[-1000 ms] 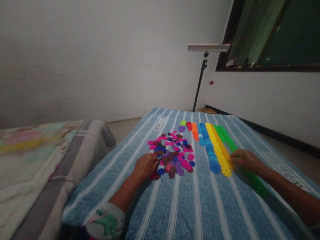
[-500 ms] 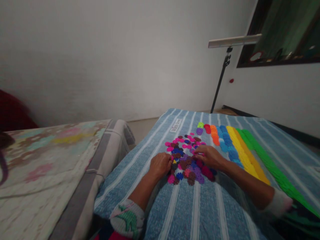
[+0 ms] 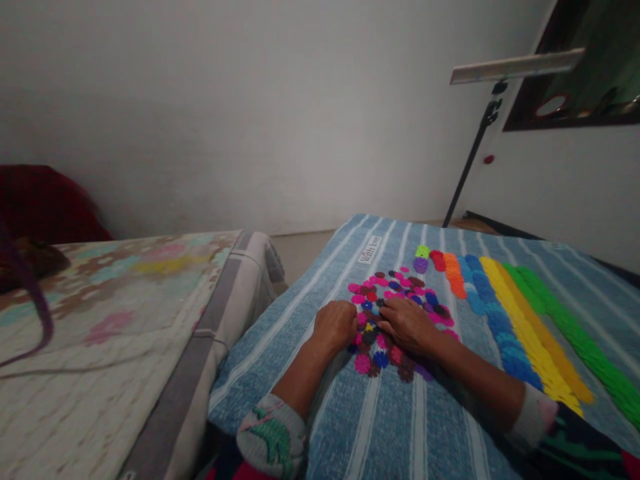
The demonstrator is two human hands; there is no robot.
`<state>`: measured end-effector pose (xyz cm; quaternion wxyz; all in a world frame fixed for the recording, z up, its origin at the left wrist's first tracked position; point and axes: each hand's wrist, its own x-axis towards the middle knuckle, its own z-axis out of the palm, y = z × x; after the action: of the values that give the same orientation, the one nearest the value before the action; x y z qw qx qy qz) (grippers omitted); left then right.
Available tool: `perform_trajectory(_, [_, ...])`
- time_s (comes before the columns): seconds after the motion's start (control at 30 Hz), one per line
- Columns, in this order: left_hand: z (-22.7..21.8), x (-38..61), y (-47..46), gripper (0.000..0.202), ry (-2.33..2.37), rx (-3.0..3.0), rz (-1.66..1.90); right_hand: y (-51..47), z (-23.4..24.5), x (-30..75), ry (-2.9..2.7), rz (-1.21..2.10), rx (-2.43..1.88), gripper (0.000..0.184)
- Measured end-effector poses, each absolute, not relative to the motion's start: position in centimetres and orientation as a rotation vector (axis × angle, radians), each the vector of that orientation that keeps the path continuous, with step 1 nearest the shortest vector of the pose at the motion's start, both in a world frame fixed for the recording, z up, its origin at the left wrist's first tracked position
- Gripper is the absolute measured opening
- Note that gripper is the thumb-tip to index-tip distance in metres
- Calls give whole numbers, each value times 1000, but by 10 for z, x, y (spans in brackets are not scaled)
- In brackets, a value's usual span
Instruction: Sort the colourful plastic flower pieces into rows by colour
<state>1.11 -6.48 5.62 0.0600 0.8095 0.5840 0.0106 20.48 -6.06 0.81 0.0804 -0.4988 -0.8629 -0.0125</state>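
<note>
A loose pile of small notched plastic discs in pink, brown, blue, purple and black lies on a blue striped cloth. At the pile's left edge is my left hand, closed with its fingers curled down; whatever they hold is hidden. My right hand rests over the middle of the pile, palm down, fingers stretched out and touching the discs. A narrow gap with a few discs, one of them yellow, lies between the two hands.
Sorted rows lie to the right: orange discs, blue discs, yellow discs and green discs. Short red and purple stacks sit near them. Another covered surface is at left. A stand rises behind.
The view has swung left, so the scene sits further right. My right hand has moved left across the pile, toward my left hand, and its fingers have flattened onto the discs.
</note>
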Motion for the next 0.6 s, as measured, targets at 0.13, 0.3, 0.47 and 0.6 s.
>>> perform_trajectory(0.13, [56,12,-64,30,1771,2445,1,-60,18,207,-2533,-52,-1624,45])
perform_trajectory(0.3, [56,12,-63,31,1767,2461,-15,-33,27,181,-2406,-67,-1707,38])
perform_trajectory(0.47, [57,12,-60,28,1793,2462,-27,-13,20,161,-2268,-62,-1854,34])
perform_trajectory(0.6, [57,11,-56,30,1782,2462,-43,-8,14,159,-2275,-32,-1828,29])
